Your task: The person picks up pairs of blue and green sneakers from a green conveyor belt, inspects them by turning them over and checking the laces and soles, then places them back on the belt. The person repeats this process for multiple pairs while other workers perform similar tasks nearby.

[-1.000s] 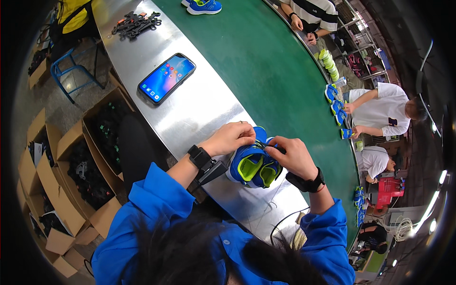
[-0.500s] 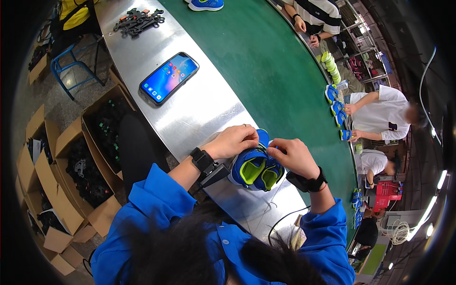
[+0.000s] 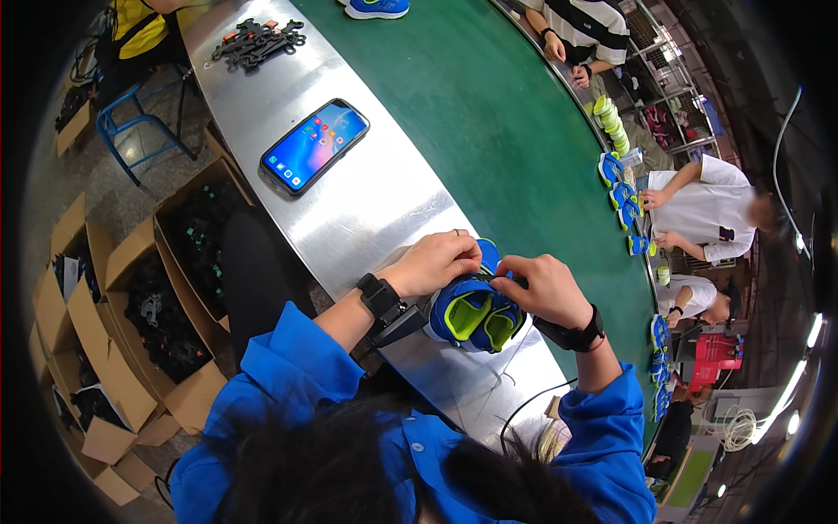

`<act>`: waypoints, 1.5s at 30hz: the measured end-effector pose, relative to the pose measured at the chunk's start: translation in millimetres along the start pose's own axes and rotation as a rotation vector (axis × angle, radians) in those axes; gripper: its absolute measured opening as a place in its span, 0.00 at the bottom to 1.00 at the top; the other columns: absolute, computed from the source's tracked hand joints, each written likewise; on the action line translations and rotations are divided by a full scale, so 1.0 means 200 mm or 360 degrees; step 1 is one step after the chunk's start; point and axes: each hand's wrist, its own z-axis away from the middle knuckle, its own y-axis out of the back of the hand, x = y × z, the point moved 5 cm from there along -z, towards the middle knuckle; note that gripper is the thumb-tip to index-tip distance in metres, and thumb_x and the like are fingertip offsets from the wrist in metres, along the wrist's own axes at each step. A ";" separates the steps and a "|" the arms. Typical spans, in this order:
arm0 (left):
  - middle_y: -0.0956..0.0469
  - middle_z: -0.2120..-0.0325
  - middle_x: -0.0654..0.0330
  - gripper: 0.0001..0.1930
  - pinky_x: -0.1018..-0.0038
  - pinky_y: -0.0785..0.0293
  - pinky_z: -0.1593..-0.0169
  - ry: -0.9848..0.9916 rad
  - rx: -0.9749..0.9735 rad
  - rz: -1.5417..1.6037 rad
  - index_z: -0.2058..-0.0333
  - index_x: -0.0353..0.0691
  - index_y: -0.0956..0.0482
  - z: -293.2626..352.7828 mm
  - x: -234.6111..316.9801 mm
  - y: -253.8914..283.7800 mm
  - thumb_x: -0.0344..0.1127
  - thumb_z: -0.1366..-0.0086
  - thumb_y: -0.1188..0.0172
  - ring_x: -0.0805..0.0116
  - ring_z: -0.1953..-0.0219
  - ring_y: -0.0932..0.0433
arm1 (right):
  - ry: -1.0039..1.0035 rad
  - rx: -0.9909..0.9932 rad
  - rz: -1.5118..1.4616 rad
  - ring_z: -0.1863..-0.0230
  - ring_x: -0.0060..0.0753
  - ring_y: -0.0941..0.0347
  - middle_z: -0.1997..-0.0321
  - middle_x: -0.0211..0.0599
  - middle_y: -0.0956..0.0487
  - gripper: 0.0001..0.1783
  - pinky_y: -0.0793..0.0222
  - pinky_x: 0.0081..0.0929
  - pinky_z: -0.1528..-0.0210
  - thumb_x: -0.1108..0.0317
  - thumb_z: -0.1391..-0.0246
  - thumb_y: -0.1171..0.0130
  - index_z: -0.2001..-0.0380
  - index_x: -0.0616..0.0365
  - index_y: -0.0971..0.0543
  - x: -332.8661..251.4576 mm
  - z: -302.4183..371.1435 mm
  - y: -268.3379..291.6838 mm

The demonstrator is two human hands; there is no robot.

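Observation:
A pair of blue sneakers point(image 3: 467, 312) with lime-green lining stands side by side on the metal table edge, heel openings toward me. My left hand point(image 3: 439, 262) is closed in a pinch over the laces and tongue of the left shoe. From the other side my right hand point(image 3: 543, 288) bends over the right shoe, thumb and fingers pinched together. Something small and dark shows between the hands at the shoe tops. What exactly the fingertips hold is hidden.
A phone point(image 3: 315, 146) with a lit screen and a pile of black plastic hooks point(image 3: 258, 44) lie along the metal table point(image 3: 384, 166). Beyond runs a green conveyor belt point(image 3: 489, 113). Open cartons point(image 3: 166, 306) stand at left. Co-workers handle blue shoes point(image 3: 625, 203) across the belt.
Both hands stay pinched at the shoe tops, with only slight finger shifts. Across the belt, a co-worker's hands and the blue shoes have moved a little.

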 end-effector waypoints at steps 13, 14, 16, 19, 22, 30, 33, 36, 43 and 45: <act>0.25 0.75 0.57 0.07 0.69 0.29 0.65 0.0192 0.0319 0.0268 0.69 0.36 0.27 0.01 -0.04 0.08 0.33 0.36 0.42 0.65 0.71 0.25 | -0.0410 0.0350 -0.0535 0.79 0.23 0.31 0.81 0.40 0.25 0.14 0.36 0.25 0.74 0.62 0.44 0.41 0.66 0.65 0.22 0.17 0.26 -0.07; 0.25 0.75 0.58 0.08 0.70 0.29 0.66 0.0210 0.0354 0.0281 0.70 0.36 0.27 0.01 -0.05 0.10 0.33 0.36 0.42 0.66 0.72 0.26 | -0.0504 0.0273 -0.0519 0.78 0.22 0.31 0.81 0.38 0.24 0.14 0.36 0.24 0.74 0.62 0.43 0.41 0.66 0.65 0.21 0.21 0.32 -0.09; 0.25 0.76 0.59 0.08 0.71 0.29 0.67 0.0217 0.0405 0.0236 0.69 0.36 0.29 0.02 -0.05 0.11 0.33 0.35 0.43 0.67 0.72 0.26 | -0.0670 0.0289 -0.0604 0.79 0.25 0.31 0.80 0.37 0.24 0.15 0.37 0.26 0.75 0.59 0.42 0.42 0.65 0.64 0.21 0.29 0.47 -0.14; 0.28 0.76 0.63 0.08 0.76 0.32 0.68 0.0226 0.0436 0.0243 0.69 0.37 0.30 0.02 -0.06 0.10 0.34 0.33 0.44 0.73 0.73 0.30 | -0.0882 0.0513 -0.0800 0.81 0.31 0.31 0.81 0.39 0.24 0.18 0.37 0.30 0.75 0.55 0.42 0.42 0.64 0.62 0.20 0.50 0.68 -0.34; 0.29 0.76 0.63 0.08 0.76 0.34 0.70 0.0244 0.0511 0.0187 0.69 0.37 0.31 0.03 -0.09 0.12 0.33 0.33 0.45 0.74 0.74 0.32 | -0.1104 0.0596 -0.0679 0.80 0.35 0.28 0.81 0.39 0.23 0.20 0.34 0.32 0.73 0.54 0.42 0.42 0.60 0.62 0.21 0.58 0.83 -0.53; 0.31 0.75 0.67 0.09 0.78 0.33 0.68 0.0340 0.0715 0.0249 0.69 0.39 0.31 0.03 -0.17 0.14 0.36 0.31 0.45 0.78 0.73 0.33 | -0.0967 0.1075 0.0134 0.43 0.54 0.38 0.45 0.50 0.31 0.32 0.40 0.48 0.44 0.59 0.53 0.34 0.45 0.59 0.29 0.24 0.83 -0.52; 0.24 0.75 0.60 0.09 0.74 0.31 0.68 0.0249 0.0879 0.0047 0.69 0.35 0.27 -0.02 -0.17 0.16 0.35 0.34 0.42 0.72 0.73 0.28 | -0.0607 0.1156 -0.0127 0.51 0.48 0.37 0.56 0.44 0.30 0.31 0.41 0.45 0.50 0.58 0.56 0.32 0.47 0.52 0.27 -0.09 0.68 -0.40; 0.19 0.73 0.57 0.09 0.70 0.27 0.64 0.0079 0.0929 -0.0239 0.65 0.37 0.21 -0.15 -0.06 0.20 0.36 0.37 0.38 0.66 0.68 0.21 | -0.0452 0.0927 -0.0083 0.54 0.45 0.36 0.59 0.40 0.30 0.29 0.43 0.42 0.55 0.54 0.59 0.30 0.50 0.42 0.24 -0.29 0.56 -0.38; 0.17 0.68 0.58 0.16 0.71 0.25 0.59 0.0191 0.1017 -0.0107 0.49 0.40 0.24 -0.24 -0.33 0.38 0.31 0.36 0.41 0.68 0.66 0.20 | -0.0273 0.0870 -0.0046 0.55 0.45 0.34 0.62 0.41 0.29 0.23 0.43 0.39 0.56 0.50 0.60 0.30 0.62 0.49 0.22 -0.26 0.43 -0.48; 0.17 0.67 0.59 0.17 0.77 0.25 0.60 0.0294 0.0957 0.0183 0.47 0.38 0.24 -0.22 -0.33 0.33 0.28 0.35 0.45 0.73 0.64 0.20 | -0.0240 0.0894 -0.0111 0.56 0.44 0.33 0.64 0.41 0.28 0.24 0.42 0.38 0.57 0.49 0.61 0.29 0.64 0.50 0.22 -0.19 0.46 -0.47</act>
